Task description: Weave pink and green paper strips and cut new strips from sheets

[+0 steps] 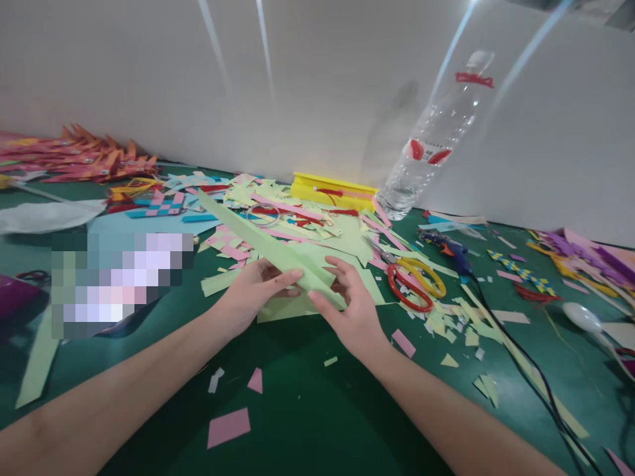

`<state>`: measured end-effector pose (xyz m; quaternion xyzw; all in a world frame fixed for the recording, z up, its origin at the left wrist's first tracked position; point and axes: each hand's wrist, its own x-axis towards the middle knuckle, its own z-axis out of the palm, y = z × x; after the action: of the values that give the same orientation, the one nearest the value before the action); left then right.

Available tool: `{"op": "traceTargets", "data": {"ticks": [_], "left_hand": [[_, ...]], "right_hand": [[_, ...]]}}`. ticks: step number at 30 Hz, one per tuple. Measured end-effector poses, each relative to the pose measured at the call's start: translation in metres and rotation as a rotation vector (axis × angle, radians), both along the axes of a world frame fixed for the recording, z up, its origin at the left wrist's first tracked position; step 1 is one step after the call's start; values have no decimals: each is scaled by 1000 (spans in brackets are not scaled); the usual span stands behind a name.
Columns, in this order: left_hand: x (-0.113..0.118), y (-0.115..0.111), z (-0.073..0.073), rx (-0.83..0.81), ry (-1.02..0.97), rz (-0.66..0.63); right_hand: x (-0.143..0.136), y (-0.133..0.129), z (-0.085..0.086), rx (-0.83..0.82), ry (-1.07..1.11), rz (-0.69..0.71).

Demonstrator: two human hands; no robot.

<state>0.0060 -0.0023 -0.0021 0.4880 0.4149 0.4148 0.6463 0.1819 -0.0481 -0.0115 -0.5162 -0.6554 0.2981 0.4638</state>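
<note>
A long folded strip of light green paper (248,231) slants up and to the left above the table. My left hand (260,287) pinches it near its middle, thumb on top. At the strip's lower right end is my right hand (350,301), its thumb and curled fingers around the paper's edge. Beneath both hands lie flat light green sheets (282,309). Scissors with red and yellow handles (411,303) rest to the right of my right hand.
Paper scraps (233,251) cover the green table (297,410). A clear bottle (436,132) leans at the wall beside a yellow folded piece (332,192). A glue gun (449,250) with a black cord and a white spoon (583,317) lie right; orange paper pieces (99,158) lie left.
</note>
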Motion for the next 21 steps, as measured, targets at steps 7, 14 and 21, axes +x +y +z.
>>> {"op": "traceTargets", "data": {"ticks": [7, 14, 21], "left_hand": [[1, -1, -4, 5, 55, -27], [3, -4, 1, -11, 52, 16], [3, -4, 0, 23, 82, 28]], "right_hand": [[3, 5, -1, -177, 193, -66], [3, 5, 0, -172, 269, -115], [3, 4, 0, -176, 268, -101]]}}
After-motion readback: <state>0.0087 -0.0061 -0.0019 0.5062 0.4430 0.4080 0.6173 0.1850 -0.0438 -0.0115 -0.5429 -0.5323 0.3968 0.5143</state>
